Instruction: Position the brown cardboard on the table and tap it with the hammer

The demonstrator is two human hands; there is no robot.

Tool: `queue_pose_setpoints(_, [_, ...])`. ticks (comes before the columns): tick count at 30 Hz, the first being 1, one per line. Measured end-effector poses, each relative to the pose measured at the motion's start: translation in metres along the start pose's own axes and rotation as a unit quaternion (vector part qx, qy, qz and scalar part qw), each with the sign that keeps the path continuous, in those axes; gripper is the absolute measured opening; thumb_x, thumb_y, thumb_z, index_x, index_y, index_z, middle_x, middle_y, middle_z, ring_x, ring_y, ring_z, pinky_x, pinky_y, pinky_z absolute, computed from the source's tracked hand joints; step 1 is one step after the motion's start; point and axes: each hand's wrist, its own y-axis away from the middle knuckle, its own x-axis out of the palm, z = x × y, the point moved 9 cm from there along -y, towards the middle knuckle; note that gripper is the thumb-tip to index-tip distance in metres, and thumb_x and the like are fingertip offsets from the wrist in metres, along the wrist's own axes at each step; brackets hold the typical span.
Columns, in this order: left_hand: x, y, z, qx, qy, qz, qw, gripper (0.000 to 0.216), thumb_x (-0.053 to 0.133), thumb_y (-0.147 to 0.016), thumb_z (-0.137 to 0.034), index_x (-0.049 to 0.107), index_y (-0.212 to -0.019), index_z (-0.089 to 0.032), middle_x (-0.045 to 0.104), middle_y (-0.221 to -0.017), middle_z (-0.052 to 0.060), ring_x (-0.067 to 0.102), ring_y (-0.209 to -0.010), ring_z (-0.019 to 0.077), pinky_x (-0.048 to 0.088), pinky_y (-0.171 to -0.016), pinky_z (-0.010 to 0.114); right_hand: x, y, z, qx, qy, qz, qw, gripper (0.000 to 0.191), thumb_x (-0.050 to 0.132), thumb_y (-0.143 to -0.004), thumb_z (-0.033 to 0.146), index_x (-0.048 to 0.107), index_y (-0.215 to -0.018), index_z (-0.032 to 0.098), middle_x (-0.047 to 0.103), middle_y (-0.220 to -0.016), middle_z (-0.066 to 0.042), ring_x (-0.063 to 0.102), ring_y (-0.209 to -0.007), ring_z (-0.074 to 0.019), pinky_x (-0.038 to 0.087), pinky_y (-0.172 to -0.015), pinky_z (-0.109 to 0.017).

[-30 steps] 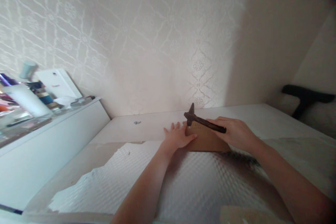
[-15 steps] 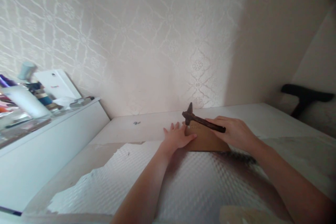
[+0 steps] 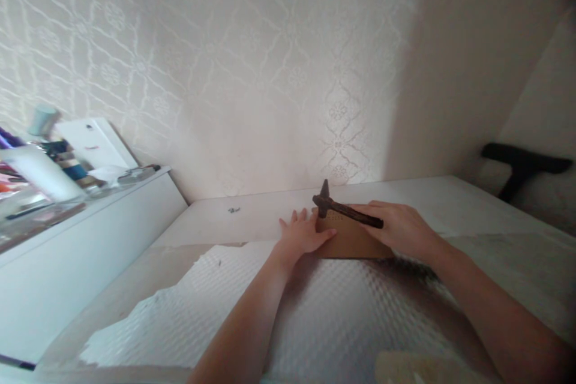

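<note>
My right hand (image 3: 402,225) is wrapped round the dark handle of a hammer (image 3: 353,213). The hammer's head is over the upper left part of a brown board (image 3: 355,244), by my left fingertips; whether it touches the board I cannot tell. Rows of small dots or holes mark the board near its top. Fingers spread, my left hand (image 3: 297,235) lies flat at the board's left edge, with the thumb on its surface. A few small metal pieces (image 3: 233,210), perhaps nails, lie on the white surface further left.
Silvery bubbled sheeting (image 3: 216,294) lies under my forearms. At left, a white cabinet (image 3: 90,240) bears bottles, a white box (image 3: 96,143) and clutter. A patterned wall (image 3: 270,72) rises behind. A black T-shaped object (image 3: 524,162), perhaps an armrest, stands at right.
The hammer's head has dropped very slightly toward the board, and its handle has shifted a little to the left with my right hand. My left hand stays nearly in place.
</note>
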Motion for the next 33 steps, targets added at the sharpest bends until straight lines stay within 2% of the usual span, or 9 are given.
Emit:
queue_pose_setpoints(6, [0.0005, -0.0002, 0.0, 0.0, -0.006, 0.006, 1.0, 0.085, 0.026, -0.086, -0.079, 0.028, -0.153, -0.028, 0.022, -0.163, 0.013, 0.017, -0.148, 0.0411, 0.016, -0.111, 0.072, -0.0036, -0.0004, -0.0015, 0.006, 0.004, -0.019, 1.0, 0.045, 0.056, -0.087, 0.021, 0.065, -0.128, 0.036, 0.074, -0.107, 0.001, 0.071, -0.089, -0.0195, 0.055, -0.073, -0.027])
queue_pose_setpoints(11, [-0.0007, 0.0013, -0.0004, -0.003, -0.005, 0.006, 1.0, 0.086, 0.026, -0.086, -0.079, 0.025, -0.154, -0.026, 0.022, -0.163, 0.015, 0.016, -0.148, 0.0412, 0.016, -0.111, 0.072, -0.0006, 0.0, 0.0001, -0.001, -0.004, -0.004, 1.0, 0.046, 0.055, -0.085, 0.018, 0.066, -0.126, 0.037, 0.073, -0.11, 0.002, 0.071, -0.092, -0.0196, 0.054, -0.074, -0.027])
queue_pose_setpoints(15, [-0.001, 0.0024, -0.0014, 0.0, 0.0, 0.009, 1.0, 0.085, 0.027, -0.086, -0.078, 0.025, -0.155, -0.027, 0.021, -0.163, 0.014, 0.015, -0.148, 0.041, 0.015, -0.111, 0.072, -0.0049, 0.0014, -0.0042, 0.017, 0.008, -0.026, 0.999, 0.042, 0.055, -0.088, 0.022, 0.066, -0.126, 0.035, 0.074, -0.109, 0.0, 0.071, -0.09, -0.0207, 0.054, -0.073, -0.027])
queue_pose_setpoints(20, [-0.002, 0.0026, -0.0016, -0.001, -0.001, 0.007, 1.0, 0.086, 0.026, -0.087, -0.078, 0.025, -0.155, -0.026, 0.022, -0.163, 0.015, 0.016, -0.148, 0.0409, 0.016, -0.111, 0.072, -0.0003, 0.0008, -0.0017, 0.007, 0.003, 0.003, 1.0, 0.046, 0.054, -0.086, 0.018, 0.066, -0.127, 0.036, 0.073, -0.108, 0.001, 0.071, -0.09, -0.0201, 0.054, -0.073, -0.027])
queue_pose_setpoints(24, [-0.0016, 0.0023, -0.0023, 0.006, -0.002, 0.004, 1.0, 0.085, 0.027, -0.087, -0.078, 0.028, -0.153, -0.025, 0.023, -0.162, 0.015, 0.017, -0.148, 0.0416, 0.016, -0.111, 0.072, -0.004, 0.0004, -0.0017, 0.008, -0.004, -0.012, 1.0, 0.042, 0.053, -0.089, 0.022, 0.066, -0.128, 0.035, 0.073, -0.11, 0.0, 0.071, -0.089, -0.0202, 0.054, -0.073, -0.027])
queue_pose_setpoints(29, [-0.0001, 0.0006, -0.0007, 0.005, -0.006, 0.0, 1.0, 0.085, 0.027, -0.087, -0.078, 0.028, -0.153, -0.025, 0.022, -0.163, 0.015, 0.016, -0.148, 0.0418, 0.017, -0.111, 0.073, -0.0023, 0.0002, 0.0011, -0.007, -0.002, -0.003, 1.0, 0.048, 0.056, -0.085, 0.017, 0.065, -0.128, 0.036, 0.074, -0.107, 0.001, 0.071, -0.089, -0.0185, 0.054, -0.072, -0.025])
queue_pose_setpoints(33, [0.0007, -0.0005, 0.0003, 0.005, -0.01, -0.001, 1.0, 0.084, 0.026, -0.087, -0.079, 0.029, -0.153, -0.026, 0.023, -0.163, 0.014, 0.017, -0.148, 0.0417, 0.017, -0.111, 0.072, -0.0053, 0.0006, -0.0003, -0.005, 0.004, -0.023, 1.0, 0.045, 0.057, -0.086, 0.02, 0.066, -0.127, 0.034, 0.074, -0.106, 0.0, 0.071, -0.088, -0.019, 0.055, -0.073, -0.026])
